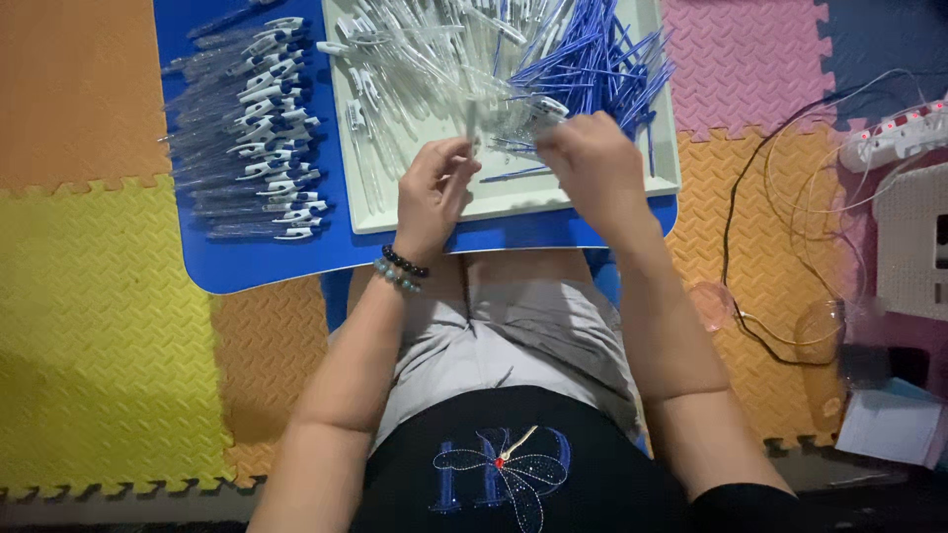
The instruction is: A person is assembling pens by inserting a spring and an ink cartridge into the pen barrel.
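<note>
My left hand (433,192) pinches a clear pen barrel (470,118) that stands nearly upright over a pale tray (513,197). My right hand (592,163) is closed beside it, gripping a small clear pen part (528,116). The tray holds a heap of clear barrels (415,49) on its left and blue refills (592,54) on its right. Left of the tray, several finished blue and white pens (262,128) lie in a row on a blue board (257,266). Bead bracelets circle my left wrist.
Coloured foam floor mats (99,326) surround the blue board. On the right lie a white power strip (894,133) with red switches, looping cables (780,237), a white perforated basket (913,242) and some paper (889,424).
</note>
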